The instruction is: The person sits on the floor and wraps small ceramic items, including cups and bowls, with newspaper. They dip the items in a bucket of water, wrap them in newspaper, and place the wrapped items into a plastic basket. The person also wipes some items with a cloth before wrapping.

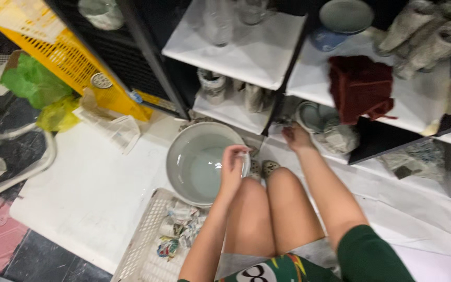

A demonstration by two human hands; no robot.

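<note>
I am crouched over a large grey basin [179, 172] with a little water in it, standing on white floor covering. My left hand [233, 166] hangs over the basin's right rim, fingers pinched on a small pale object that is too blurred to name. My right hand [296, 137] reaches to the lowest shelf, touching a stack of pale plates [311, 116] beside paper-wrapped items [340, 138]. My knees [267, 193] and slippers are between the two arms.
A white plastic basket [144, 245] with paper-wrapped pieces sits at my lower left. Black shelves with white boards [246, 52] hold glasses, plates, wrapped rolls and a dark red cloth [360, 86]. A yellow crate [74, 62], green bags and a white fan stand left.
</note>
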